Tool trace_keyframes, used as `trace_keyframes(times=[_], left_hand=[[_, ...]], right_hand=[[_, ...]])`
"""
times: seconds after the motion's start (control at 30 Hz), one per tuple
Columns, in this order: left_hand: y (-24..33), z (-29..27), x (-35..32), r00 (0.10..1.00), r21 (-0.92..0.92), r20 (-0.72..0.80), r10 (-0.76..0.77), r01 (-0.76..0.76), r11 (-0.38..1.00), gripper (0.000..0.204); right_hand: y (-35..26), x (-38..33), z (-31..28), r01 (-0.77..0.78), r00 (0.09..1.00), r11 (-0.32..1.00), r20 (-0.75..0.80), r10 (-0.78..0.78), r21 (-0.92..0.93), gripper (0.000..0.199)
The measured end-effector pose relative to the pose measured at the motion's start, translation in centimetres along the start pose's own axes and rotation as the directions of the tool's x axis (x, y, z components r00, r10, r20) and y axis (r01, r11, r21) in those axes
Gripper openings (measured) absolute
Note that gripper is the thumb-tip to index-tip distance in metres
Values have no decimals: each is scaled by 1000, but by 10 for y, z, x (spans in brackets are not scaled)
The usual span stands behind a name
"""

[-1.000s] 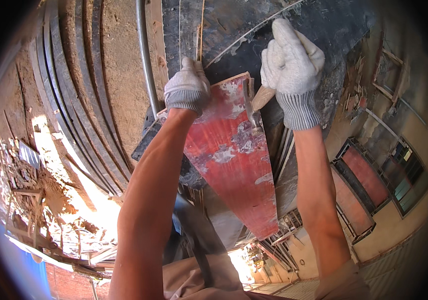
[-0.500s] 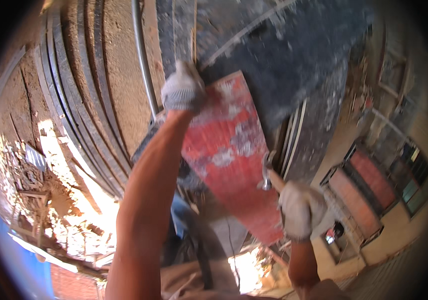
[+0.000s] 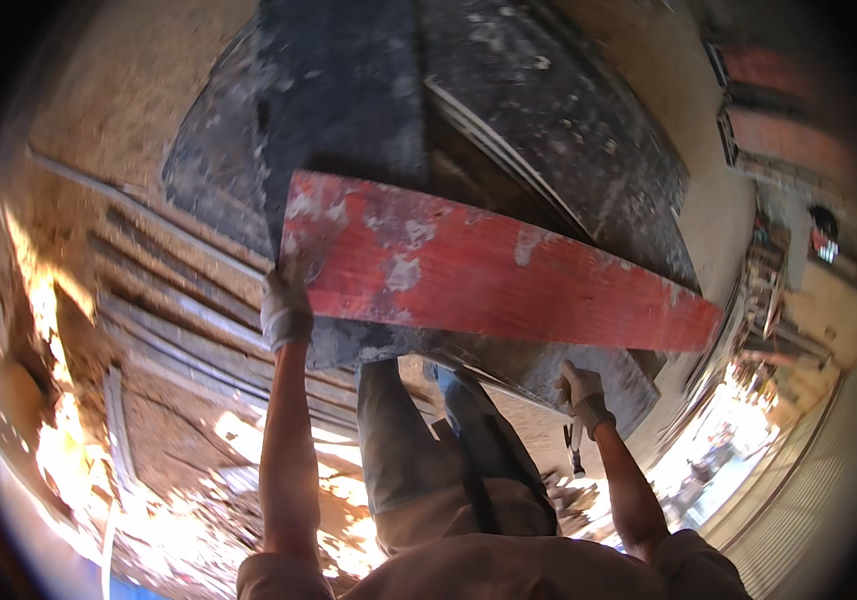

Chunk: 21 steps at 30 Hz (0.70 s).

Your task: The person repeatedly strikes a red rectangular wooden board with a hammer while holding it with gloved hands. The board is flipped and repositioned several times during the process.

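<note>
Overhead, the gloved left hand [image 3: 286, 312] is gripping the long, stiff, red-painted, probably heavy plank [image 3: 478, 270] at its end; the gloved right hand [image 3: 581, 392] is clutching a hammer [image 3: 573, 450].

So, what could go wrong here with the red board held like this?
1. Only the left hand grips the red board, at one end; the long free end could swing or drop.
2. The right hand holds a hammer low, so it cannot steady the board quickly.
3. Debris below might cause a trip.

Left hand [image 3: 286, 310] raised, fingers gripping; right hand [image 3: 582, 392] lowered, fingers closed.
</note>
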State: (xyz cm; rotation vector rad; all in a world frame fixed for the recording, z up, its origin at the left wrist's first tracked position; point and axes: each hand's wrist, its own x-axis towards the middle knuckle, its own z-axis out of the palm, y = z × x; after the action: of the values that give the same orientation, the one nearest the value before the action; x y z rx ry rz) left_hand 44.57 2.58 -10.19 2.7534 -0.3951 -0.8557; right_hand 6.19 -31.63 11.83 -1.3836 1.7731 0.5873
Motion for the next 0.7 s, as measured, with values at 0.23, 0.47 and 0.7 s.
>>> trace_keyframes(times=[0.23, 0.47, 0.7], left_hand=[[-18, -47, -18, 999, -588, 41, -20, 40, 808, 61], [-7, -169, -168, 990, -325, -48, -135, 112, 939, 70], [4, -163, -268, 986, -461, -22, -167, 138, 877, 70]], right_hand=[[139, 31, -20, -283, 955, 728, 112, 275, 624, 86], [164, 46, -44, -60, 992, 193, 81, -101, 979, 77], [147, -8, -114, 282, 953, 455, -302, -31, 845, 52]])
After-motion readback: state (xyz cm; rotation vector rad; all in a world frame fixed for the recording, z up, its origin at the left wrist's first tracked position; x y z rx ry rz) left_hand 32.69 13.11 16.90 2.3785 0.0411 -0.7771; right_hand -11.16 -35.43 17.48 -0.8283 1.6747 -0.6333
